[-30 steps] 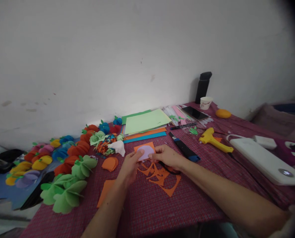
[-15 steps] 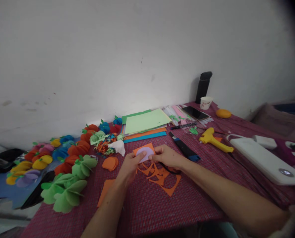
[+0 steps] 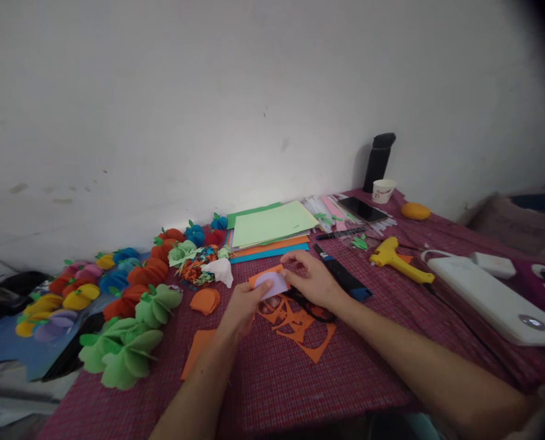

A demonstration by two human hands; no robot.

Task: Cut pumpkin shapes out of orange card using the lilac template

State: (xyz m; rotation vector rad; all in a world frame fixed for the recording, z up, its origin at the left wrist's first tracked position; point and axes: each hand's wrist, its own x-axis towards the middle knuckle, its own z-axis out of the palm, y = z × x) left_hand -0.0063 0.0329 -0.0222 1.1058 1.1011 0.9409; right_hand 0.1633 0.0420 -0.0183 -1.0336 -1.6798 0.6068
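My left hand [image 3: 247,300] pinches a square of orange paper [image 3: 268,271] with a lilac paper circle [image 3: 270,285] on top, its thumb pressing on the lilac piece. At the right edge of these sheets is my right hand [image 3: 311,280], fingers curled and closed on the paper's side, the fingertips partly hidden. Black scissor handles [image 3: 317,315] show just beneath my right hand; whether its fingers hold them I cannot make out. Under both hands lie cut orange paper scraps [image 3: 303,327]. Left of my left hand rest a stack of rounded orange cutouts [image 3: 205,300] and orange sheets [image 3: 197,349].
Colourful paper pumpkins [image 3: 148,272] crowd the left side. Paper sheets [image 3: 272,225] lie at the back by the wall. To the right are a yellow glue gun [image 3: 398,261], a white power bank [image 3: 487,296], a phone [image 3: 363,209], a paper cup [image 3: 383,191] and a black bottle [image 3: 378,164].
My right hand has risen slightly and its fingers have shifted along the paper's right side. The lilac circle and orange paper have tilted a little. My left hand keeps its pinch.
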